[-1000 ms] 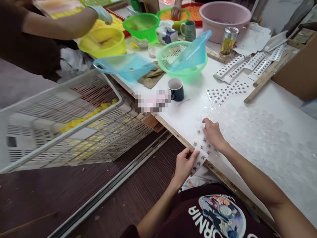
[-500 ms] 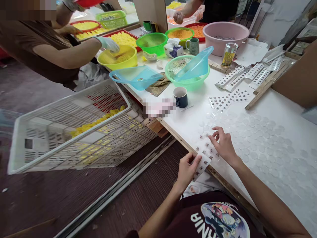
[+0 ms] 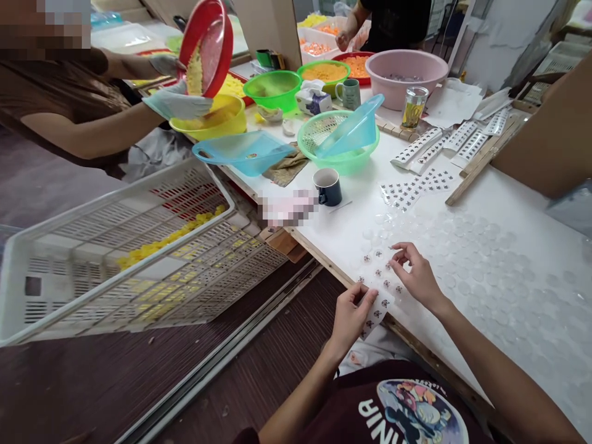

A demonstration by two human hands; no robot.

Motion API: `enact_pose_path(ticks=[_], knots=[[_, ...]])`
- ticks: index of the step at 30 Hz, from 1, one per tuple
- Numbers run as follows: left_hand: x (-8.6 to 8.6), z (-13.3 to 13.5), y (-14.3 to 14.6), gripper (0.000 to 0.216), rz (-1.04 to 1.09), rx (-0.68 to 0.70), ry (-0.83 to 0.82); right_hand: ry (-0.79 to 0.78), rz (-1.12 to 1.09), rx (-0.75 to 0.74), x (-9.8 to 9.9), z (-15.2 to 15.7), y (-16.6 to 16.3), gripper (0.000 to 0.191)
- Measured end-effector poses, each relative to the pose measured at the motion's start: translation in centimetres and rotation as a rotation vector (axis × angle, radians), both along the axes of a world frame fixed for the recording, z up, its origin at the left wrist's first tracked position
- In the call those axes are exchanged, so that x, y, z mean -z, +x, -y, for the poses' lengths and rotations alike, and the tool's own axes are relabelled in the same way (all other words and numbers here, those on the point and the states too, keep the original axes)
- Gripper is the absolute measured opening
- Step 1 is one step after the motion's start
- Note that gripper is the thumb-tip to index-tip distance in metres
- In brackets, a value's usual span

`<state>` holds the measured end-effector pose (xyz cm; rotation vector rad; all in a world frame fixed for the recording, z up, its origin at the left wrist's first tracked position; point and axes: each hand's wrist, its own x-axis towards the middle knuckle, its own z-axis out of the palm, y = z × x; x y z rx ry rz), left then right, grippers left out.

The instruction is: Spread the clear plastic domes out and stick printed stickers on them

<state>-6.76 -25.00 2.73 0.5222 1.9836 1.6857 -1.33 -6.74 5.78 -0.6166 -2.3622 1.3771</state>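
Observation:
My left hand (image 3: 350, 311) is closed, thumb and fingers pinching a white sticker sheet (image 3: 377, 316) with small dark printed motifs. The sheet lies over the table's front edge, partly hanging beyond it. My right hand (image 3: 415, 276) is held low over the table, its thumb and index finger curled toward each other beside small printed motifs. Whatever is between those fingertips is too small to make out. Around the fingertips lie clear round discs, several with a dark motif (image 3: 378, 272) on them. Many plain clear discs (image 3: 490, 277) cover the table to the right.
More sticker sheets (image 3: 416, 188) lie farther back, near a wooden strip (image 3: 476, 169). A dark mug (image 3: 329, 188), a green colander (image 3: 340, 157) and blue trays stand to the left. A white crate (image 3: 115, 246) is beside the table. A gloved co-worker tips a red basin (image 3: 215, 52).
The view has shifted slightly. The co-worker now holds a red basin tilted over the yellow bowl. My left hand keeps its pinch on the sheet; my right hand has barely moved.

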Motion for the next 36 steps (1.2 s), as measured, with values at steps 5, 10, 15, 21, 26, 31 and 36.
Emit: enact_pose_path(ticks=[5, 10, 15, 21, 26, 31, 36], knots=[[-0.1, -1.0, 0.6, 0.039, -0.023, 0.038, 0.003, 0.043, -0.019, 0.045, -0.4, -0.9, -1.0, 0.025], [0.0, -0.6, 0.9, 0.037, -0.053, 0.037, -0.013, 0.112, -0.017, 0.014, 0.8, -0.3, -3.0, 0.017], [-0.2, -0.2, 0.7, 0.036, -0.038, 0.054, -0.017, 0.111, 0.012, -0.034, 1.4, 0.1, -4.7, 0.012], [-0.2, -0.2, 0.8, 0.038, -0.022, 0.050, -0.002, -0.018, 0.120, -0.055, 1.9, 0.4, -5.5, 0.010], [0.3, 0.1, 0.9, 0.038, -0.004, 0.049, 0.026, -0.049, 0.226, -0.127, 1.9, 1.6, -6.7, 0.005], [0.6, 0.5, 0.8, 0.037, 0.012, 0.055, 0.030, 0.085, 0.342, -0.203, 1.8, 2.6, -8.1, 0.010], [0.5, 0.6, 0.6, 0.037, 0.011, 0.055, 0.029, 0.430, 0.471, -0.311, 1.7, 3.6, -8.8, 0.012]])
